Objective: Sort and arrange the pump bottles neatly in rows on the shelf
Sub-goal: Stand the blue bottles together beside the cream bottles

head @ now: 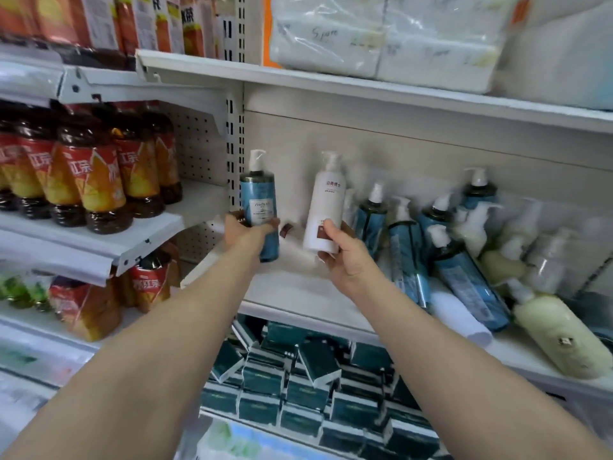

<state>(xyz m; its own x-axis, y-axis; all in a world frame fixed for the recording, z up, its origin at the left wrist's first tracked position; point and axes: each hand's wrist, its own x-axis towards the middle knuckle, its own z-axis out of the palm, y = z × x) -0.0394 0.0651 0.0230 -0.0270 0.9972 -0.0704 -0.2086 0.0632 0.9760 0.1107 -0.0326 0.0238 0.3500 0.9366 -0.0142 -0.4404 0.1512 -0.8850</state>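
Left hand (pixel 247 232) grips blue pump bottle (pixel 260 207) upright, centre of frame, above shelf (pixel 292 290). Right hand (pixel 343 252) grips white pump bottle (pixel 325 210) just right of it, slightly tilted. Bottles apart. Right of frame: jumbled blue, white & cream pump bottles (pixel 464 260), some lying flat on shelf. Left: tea bottles (pixel 89 174). Below: dark green boxes (pixel 315 386).

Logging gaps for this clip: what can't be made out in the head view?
- Blue bottle base: behind the left hand, so shelf contact unclear.
- White bottle label: small print unreadable, lower corner behind the right hand.
- Bottle pile: overlapping and blurred, count unclear.
- Cream bottle: pump hidden in the pile.
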